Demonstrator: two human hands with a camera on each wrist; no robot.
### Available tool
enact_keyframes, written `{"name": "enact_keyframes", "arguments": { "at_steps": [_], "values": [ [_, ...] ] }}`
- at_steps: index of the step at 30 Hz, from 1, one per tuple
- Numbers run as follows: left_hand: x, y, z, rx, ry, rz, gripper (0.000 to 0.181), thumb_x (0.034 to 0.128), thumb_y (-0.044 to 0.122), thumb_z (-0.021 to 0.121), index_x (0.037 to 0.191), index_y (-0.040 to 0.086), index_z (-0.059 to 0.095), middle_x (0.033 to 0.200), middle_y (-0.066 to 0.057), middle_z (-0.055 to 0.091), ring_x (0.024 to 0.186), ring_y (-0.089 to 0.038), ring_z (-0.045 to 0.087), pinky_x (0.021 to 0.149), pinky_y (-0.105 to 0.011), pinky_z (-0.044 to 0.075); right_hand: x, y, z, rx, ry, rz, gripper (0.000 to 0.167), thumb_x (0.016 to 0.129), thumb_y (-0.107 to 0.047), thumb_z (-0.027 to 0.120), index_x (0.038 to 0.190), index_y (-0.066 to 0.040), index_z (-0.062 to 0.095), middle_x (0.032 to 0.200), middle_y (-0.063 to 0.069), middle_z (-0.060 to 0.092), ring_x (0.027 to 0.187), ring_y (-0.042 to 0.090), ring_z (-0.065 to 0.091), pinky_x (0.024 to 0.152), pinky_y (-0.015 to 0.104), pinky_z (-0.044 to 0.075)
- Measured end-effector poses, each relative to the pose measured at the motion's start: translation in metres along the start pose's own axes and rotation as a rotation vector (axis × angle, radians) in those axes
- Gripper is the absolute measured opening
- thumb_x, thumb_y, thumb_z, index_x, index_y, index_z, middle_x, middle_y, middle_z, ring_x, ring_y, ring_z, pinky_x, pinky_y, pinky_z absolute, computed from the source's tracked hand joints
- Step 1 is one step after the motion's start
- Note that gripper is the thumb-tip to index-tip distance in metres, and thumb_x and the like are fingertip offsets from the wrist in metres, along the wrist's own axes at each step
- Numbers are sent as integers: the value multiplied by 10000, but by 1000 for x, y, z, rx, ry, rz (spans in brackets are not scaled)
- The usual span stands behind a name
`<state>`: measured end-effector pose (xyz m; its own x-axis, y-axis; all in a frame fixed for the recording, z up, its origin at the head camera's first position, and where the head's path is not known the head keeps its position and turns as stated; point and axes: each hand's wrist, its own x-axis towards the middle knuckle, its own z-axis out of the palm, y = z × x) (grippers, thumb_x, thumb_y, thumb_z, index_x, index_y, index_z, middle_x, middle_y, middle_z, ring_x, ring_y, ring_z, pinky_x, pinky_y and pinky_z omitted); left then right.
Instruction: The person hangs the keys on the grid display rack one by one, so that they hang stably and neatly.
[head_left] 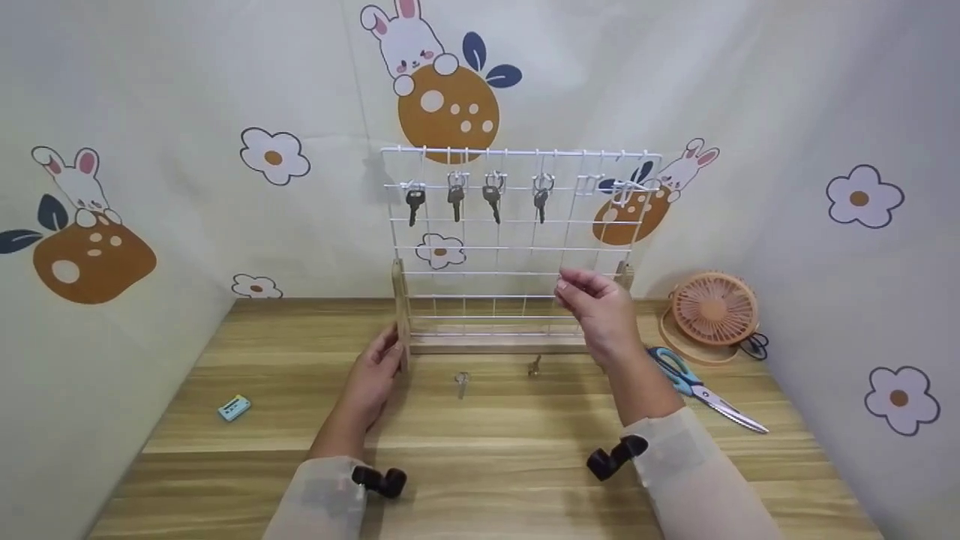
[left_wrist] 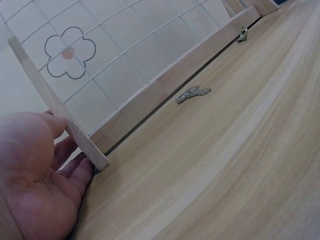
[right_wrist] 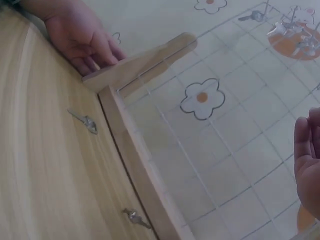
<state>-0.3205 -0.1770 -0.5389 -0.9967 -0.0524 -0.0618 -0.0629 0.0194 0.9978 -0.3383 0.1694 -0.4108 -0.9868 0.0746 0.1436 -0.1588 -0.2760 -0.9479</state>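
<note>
While the left hand (head_left: 375,369) grips it, the wooden stand (head_left: 495,349) bears white mesh (head_left: 517,153); right hand (head_left: 604,311) curls loosely.

Left hand (left_wrist: 37,175) grips the wooden post (left_wrist: 76,132) of a wire rack (left_wrist: 172,77); 2 keys (left_wrist: 194,93) lie apart on the table (left_wrist: 215,155)

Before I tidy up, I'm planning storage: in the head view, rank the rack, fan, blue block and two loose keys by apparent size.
1. Rack
2. Fan
3. Blue block
4. Left key, right key: too alike to rank apart
</note>
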Motion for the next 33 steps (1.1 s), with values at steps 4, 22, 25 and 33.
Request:
{"name": "enact_keyframes", "arguments": {
  "at_steps": [4,22,25,33],
  "values": [
    [1,1,0,1,0,-3,538,1147,221,502,1670,175,384,1735,-101,383,1595,-296,388,1312,-489,358,0,25,-9,-1,10,43,185,985,78,695,1058,-61,793,962,30,765,863,131,742,852,274,663],
    [0,-2,-1,8,-2,-3,534,1152,242,497,1670,176,384,1735,-82,386,1609,-286,363,1314,-492,352,-6,92,-36,-312,-85,150,284,931,-10,799,1204,57,761,1019,2,782,925,91,714,822,217,622],
    [0,-2,-1,8,-1,-3,530,1153,233,494,1669,176,387,1734,-85,388,1604,-287,372,1312,-487,356,-5,101,-40,-359,-131,153,305,923,22,784,1221,75,748,1078,81,801,933,78,718,793,188,601],
    [2,-2,0,-4,3,-23,530,1155,247,492,1671,195,385,1733,-75,388,1596,-276,385,1307,-470,367,-7,112,-47,-461,-273,188,303,936,27,753,1238,49,739,1242,219,770,993,139,735,803,238,615]
  ]
}}
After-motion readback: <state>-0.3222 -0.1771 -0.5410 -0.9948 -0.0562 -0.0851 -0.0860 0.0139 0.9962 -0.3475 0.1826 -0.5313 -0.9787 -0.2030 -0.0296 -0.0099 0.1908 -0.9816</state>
